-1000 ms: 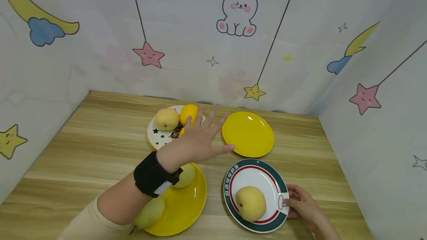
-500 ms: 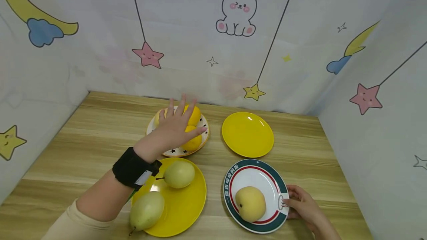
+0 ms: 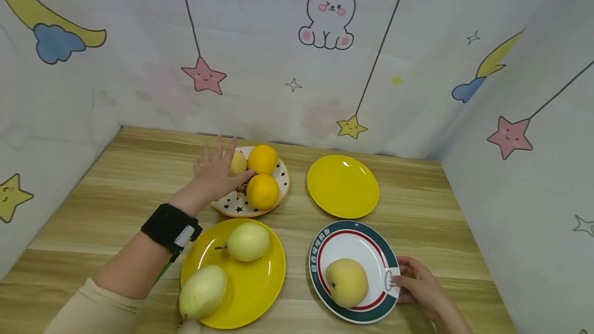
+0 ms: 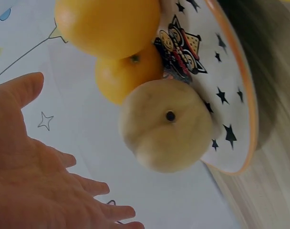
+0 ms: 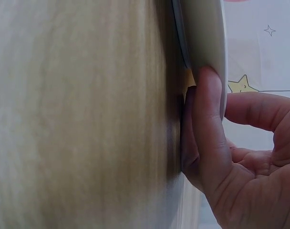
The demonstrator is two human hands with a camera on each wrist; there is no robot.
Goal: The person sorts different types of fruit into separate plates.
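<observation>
My left hand [image 3: 211, 177], fingers spread, hangs over the left side of a star-patterned plate [image 3: 238, 210]. It partly hides a pale yellow peach [image 3: 238, 163] there; two oranges [image 3: 263, 191] share that plate. In the left wrist view, the hand lies apart from the peach [image 4: 157, 138], which shows a crease and a dark dimple. At the lower right, my right hand [image 3: 421, 283] pinches the rim of a white plate with a dark green border [image 3: 345, 246], thumb on top and fingers beneath. Another yellow peach [image 3: 347, 283] rests on this plate.
A yellow plate [image 3: 241, 293] at front left bears two green pears [image 3: 203, 291], one overhanging its rim. Behind the green-bordered plate lies a bare yellow plate [image 3: 343, 187]. Patterned cloth walls [image 3: 260, 92] enclose the wooden table [image 3: 417, 210] at the back and sides.
My left hand has swept leftward with fingers spread, uncovering the oranges and the pears' plate. My right hand keeps its grip on the green-bordered plate, which stays put.
</observation>
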